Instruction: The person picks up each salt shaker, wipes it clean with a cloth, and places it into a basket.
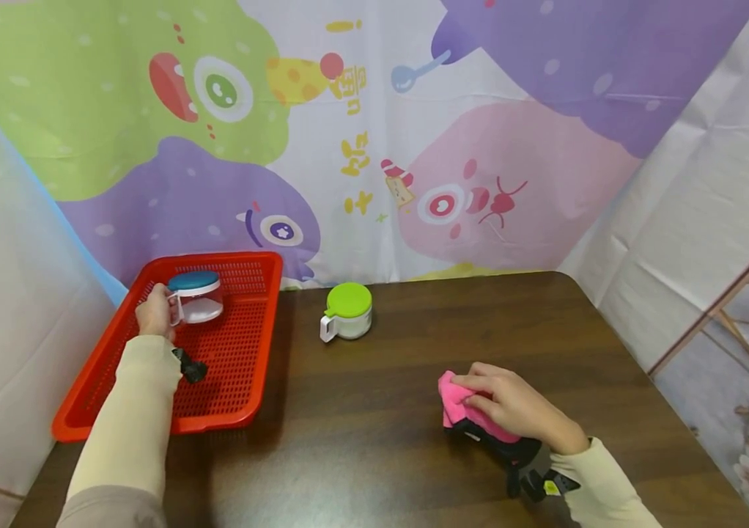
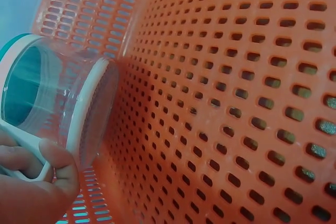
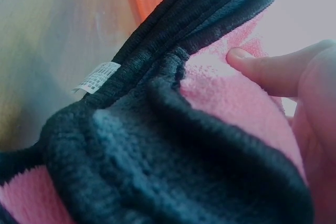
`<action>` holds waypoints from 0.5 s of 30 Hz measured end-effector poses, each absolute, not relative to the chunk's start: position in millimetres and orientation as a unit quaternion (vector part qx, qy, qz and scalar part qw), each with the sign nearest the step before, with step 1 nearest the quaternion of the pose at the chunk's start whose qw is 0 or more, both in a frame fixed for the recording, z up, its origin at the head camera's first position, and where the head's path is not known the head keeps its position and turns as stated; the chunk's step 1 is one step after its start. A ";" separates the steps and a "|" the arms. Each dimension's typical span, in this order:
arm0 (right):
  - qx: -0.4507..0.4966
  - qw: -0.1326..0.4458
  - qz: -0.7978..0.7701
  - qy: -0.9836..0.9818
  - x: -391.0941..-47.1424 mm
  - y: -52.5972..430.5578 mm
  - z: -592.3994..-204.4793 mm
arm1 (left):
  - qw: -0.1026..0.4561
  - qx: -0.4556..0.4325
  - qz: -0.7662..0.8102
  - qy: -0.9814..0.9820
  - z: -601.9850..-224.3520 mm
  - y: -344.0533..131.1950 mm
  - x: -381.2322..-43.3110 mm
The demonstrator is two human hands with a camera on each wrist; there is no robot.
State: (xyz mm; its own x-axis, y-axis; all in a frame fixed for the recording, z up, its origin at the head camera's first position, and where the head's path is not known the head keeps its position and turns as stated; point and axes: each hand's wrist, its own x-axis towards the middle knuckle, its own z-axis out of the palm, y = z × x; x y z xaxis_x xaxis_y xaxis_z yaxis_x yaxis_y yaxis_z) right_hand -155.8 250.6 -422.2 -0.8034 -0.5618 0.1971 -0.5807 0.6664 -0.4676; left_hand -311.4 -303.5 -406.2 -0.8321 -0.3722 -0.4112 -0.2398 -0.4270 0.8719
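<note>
At the far end of the red plastic basket (image 1: 242,367), my left hand (image 1: 155,314) grips the white handle of a clear jar (image 1: 201,306) with a blue lid. In the left wrist view the thumb and fingers wrap round that handle (image 2: 32,148); the jar's base is close to the basket's slotted floor, and whether they touch I cannot tell. Over the right part of the table, my right hand (image 1: 513,403) holds a bunched pink cloth (image 1: 455,392) with black edging. A white label (image 3: 97,77) shows on its edge in the right wrist view.
Right of the basket, near the table's back edge, stands another clear jar (image 1: 351,326) with a green lid and white handle. Dark brown wood forms the table (image 1: 348,418). A cartoon-printed curtain (image 1: 374,132) hangs behind it, with pale sheets at both sides.
</note>
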 end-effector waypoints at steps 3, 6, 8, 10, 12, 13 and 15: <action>0.310 0.018 0.261 -0.914 -156.1 251.3 -422.0 | 0.041 0.288 -0.800 -0.525 -406.3 -302.1 -310.6; 0.310 0.017 0.261 -0.914 -156.2 252.1 -422.5 | 0.039 0.286 -0.808 -0.513 -407.3 -302.8 -310.0; 0.308 0.015 0.261 -0.915 -156.0 252.8 -422.7 | 0.039 0.283 -0.816 -0.503 -408.0 -303.6 -309.8; 0.309 0.012 0.262 -0.914 -155.7 252.5 -423.1 | 0.038 0.284 -0.817 -0.500 -411.7 -307.9 -310.2; 0.308 0.007 0.263 -0.914 -155.5 252.3 -423.2 | 0.030 0.289 -0.816 -0.500 -414.4 -312.1 -310.6; 0.308 0.005 0.264 -0.914 -155.4 252.1 -423.1 | 0.024 0.290 -0.815 -0.501 -414.6 -313.2 -310.2; 0.306 0.000 0.266 -0.914 -155.2 251.9 -422.8 | 0.009 0.288 -0.810 -0.511 -414.5 -314.9 -309.7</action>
State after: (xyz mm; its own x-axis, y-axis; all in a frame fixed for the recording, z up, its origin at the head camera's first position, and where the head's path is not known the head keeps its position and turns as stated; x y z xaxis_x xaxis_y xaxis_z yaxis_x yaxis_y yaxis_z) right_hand -155.2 251.9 -422.8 -0.8125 -0.5599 0.1621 -0.5595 0.6711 -0.4865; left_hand -309.7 -314.9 -414.5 -0.8336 -0.3090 -0.4579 -0.2805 -0.4773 0.8328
